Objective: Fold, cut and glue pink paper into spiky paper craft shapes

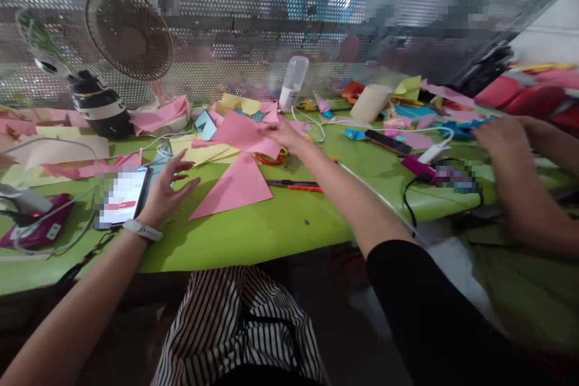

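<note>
Separating pink triangle (pixel 237 192) from front edge (pixel 253 263) is open green tabletop (pixel 253 236).

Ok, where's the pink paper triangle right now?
In the head view, the pink paper triangle lies left of centre on the green table, between the left hand and the black-and-orange tool.

Before me, one green tabletop (pixel 226 247) is carrying: one pink paper triangle (pixel 235 193), one black-and-orange tool (pixel 302 186) just beside it, one lit phone (pixel 122 199). Towards its back, one black bottle (pixel 100 110) and assorted coloured papers (pixel 246 104) are resting.
</note>
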Action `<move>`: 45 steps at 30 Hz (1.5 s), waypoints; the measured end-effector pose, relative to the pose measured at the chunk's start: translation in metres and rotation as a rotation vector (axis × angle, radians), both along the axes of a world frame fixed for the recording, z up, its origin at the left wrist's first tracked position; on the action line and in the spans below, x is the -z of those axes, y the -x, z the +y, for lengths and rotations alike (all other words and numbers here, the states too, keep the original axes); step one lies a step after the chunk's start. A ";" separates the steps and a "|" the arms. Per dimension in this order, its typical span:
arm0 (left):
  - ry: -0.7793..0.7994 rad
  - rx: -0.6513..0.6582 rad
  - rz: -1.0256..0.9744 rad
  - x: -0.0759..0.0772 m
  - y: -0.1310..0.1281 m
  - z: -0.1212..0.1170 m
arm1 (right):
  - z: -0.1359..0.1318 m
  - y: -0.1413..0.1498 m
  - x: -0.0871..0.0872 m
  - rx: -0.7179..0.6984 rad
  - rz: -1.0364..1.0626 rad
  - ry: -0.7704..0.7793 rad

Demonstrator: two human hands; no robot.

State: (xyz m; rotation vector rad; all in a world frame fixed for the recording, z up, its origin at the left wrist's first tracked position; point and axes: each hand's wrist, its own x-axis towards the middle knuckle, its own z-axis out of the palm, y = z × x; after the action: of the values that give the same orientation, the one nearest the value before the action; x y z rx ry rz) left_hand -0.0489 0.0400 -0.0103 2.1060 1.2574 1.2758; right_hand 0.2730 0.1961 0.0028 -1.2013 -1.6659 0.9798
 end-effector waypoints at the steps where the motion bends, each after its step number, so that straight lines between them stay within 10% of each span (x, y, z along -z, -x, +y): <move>1: -0.007 0.013 0.063 -0.001 -0.002 -0.002 | 0.011 -0.009 -0.002 0.107 -0.018 0.020; 7: 0.146 0.287 0.479 -0.005 -0.010 -0.012 | 0.047 -0.046 -0.007 0.458 -0.333 0.124; 14: 0.238 0.344 0.738 -0.005 -0.015 -0.012 | 0.016 -0.027 -0.005 0.524 -0.784 -0.366; 20: 0.192 0.341 0.787 -0.002 -0.015 -0.011 | -0.053 0.014 0.007 0.115 -0.649 -0.070; 30: 0.221 0.284 0.755 -0.001 -0.014 -0.014 | -0.071 0.048 0.005 0.000 0.124 0.376; 45: 0.050 0.314 0.575 -0.003 -0.001 -0.016 | -0.091 0.057 0.004 -0.072 0.279 0.219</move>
State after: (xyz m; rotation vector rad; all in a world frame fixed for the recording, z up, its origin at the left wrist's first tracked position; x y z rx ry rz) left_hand -0.0480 0.0243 -0.0071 2.6021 1.0734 0.5141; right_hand 0.2165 0.1051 -0.0014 -1.0915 -1.4169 1.3372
